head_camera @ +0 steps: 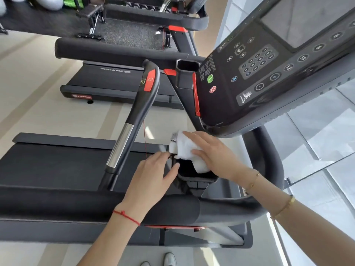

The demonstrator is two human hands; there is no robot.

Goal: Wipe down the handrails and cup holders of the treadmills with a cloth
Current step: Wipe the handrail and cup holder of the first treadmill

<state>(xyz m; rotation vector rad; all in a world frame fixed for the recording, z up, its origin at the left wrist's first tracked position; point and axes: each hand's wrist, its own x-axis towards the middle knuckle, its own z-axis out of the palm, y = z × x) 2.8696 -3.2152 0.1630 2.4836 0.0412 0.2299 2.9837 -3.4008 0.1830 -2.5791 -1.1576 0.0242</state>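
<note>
A black cup holder sits under the treadmill console, just past the padded near handrail. My right hand presses a white cloth onto the holder's far rim, and part of the cloth hangs into the opening. My left hand grips the holder's left edge, thumb on the rim. A centre handrail with a chrome sleeve and a red panel rises to the left. A second cup holder stands at the console's far side.
The console with its keypad and screen overhangs on the right. The belt lies to the left. A second treadmill stands beyond, with more equipment behind it. A glass wall is at the right. My shoes show at the bottom.
</note>
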